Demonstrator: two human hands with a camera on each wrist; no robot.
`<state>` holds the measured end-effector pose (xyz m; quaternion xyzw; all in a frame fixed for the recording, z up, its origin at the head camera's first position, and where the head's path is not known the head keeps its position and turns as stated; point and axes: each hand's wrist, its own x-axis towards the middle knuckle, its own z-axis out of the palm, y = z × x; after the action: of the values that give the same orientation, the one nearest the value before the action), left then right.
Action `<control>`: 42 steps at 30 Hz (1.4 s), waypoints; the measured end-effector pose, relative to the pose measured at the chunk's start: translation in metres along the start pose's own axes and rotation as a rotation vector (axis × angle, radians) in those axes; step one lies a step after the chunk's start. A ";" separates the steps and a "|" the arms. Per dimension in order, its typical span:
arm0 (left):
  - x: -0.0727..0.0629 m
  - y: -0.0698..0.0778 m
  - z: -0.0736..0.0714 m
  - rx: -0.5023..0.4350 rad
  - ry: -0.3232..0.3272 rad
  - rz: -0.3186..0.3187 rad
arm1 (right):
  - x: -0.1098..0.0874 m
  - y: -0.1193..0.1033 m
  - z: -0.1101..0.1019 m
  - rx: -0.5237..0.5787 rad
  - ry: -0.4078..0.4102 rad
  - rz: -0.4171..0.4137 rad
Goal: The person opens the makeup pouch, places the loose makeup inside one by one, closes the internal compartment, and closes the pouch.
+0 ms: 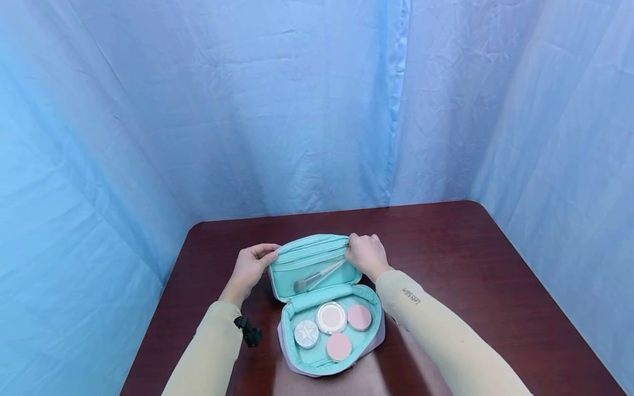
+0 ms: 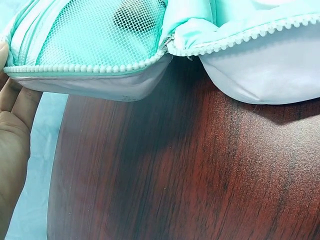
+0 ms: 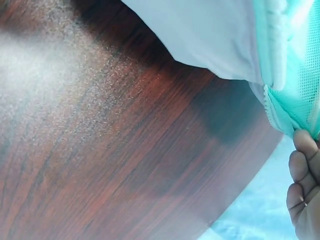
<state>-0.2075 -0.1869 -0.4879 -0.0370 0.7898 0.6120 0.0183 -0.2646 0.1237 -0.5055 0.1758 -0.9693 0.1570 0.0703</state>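
A cosmetic bag (image 1: 287, 352), lilac outside and turquoise inside, stands unzipped on the table with its lid raised. My left hand (image 1: 247, 271) pinches the lid's left upper corner between thumb and fingers. At the right upper corner, my right hand (image 1: 368, 256) grips the lid's edge with curled fingers. A makeup brush (image 1: 327, 270) lies slantwise in the lid's mesh pocket (image 2: 95, 35), its handle end close to the right hand. In the base are a round white compact (image 1: 331, 317), a silver case with a star (image 1: 306, 334), and two round pink cases (image 1: 359, 317) (image 1: 339, 347).
The bag rests on a dark red-brown wooden table (image 1: 446, 264) with rounded far corners. Light blue curtains (image 1: 307, 110) hang behind it and along both sides. A black wrist strap mount (image 1: 249, 331) sits on the left sleeve.
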 end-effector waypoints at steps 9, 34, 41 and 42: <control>-0.001 0.000 -0.001 -0.009 0.013 -0.001 | -0.003 0.012 0.003 0.250 -0.033 0.043; -0.004 0.003 -0.001 -0.015 0.005 0.006 | 0.002 0.013 -0.002 0.317 -0.044 0.070; -0.004 0.004 0.001 -0.001 0.012 0.003 | 0.002 0.011 -0.001 0.273 -0.051 0.098; -0.004 0.004 0.001 -0.001 0.013 0.004 | 0.002 0.011 -0.001 0.270 -0.049 0.094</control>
<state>-0.2034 -0.1847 -0.4837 -0.0396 0.7896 0.6122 0.0119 -0.2702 0.1335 -0.5069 0.1418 -0.9479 0.2850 0.0148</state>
